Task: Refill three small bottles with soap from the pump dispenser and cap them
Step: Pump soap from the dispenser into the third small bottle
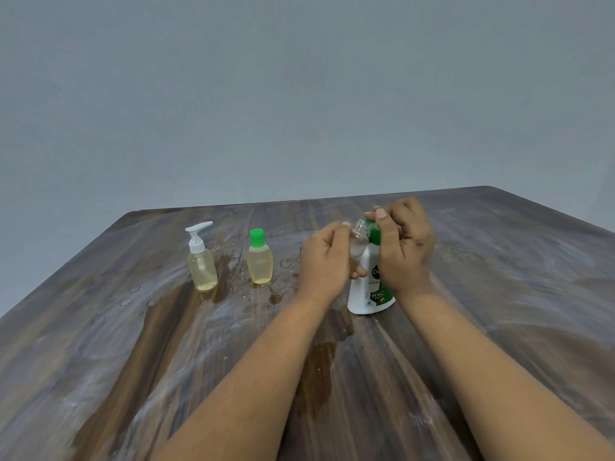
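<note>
Clear uncapped bottle (358,241) in left hand (324,261).

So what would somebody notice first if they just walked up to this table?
Probably the two hands in the middle: the left hand holds a small clear bottle with no cap, tipped toward the big white soap dispenser, while the right hand grips the dispenser's green top. Off to the left stand two little bottles of yellow soap, a pump bottle and a green-capped bottle, amid wet patches on the wooden table.

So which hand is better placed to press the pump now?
The right hand, probably: it already sits atop the white dispenser at its green pump. The left hand is busy holding the small open bottle beside the spout.
</note>
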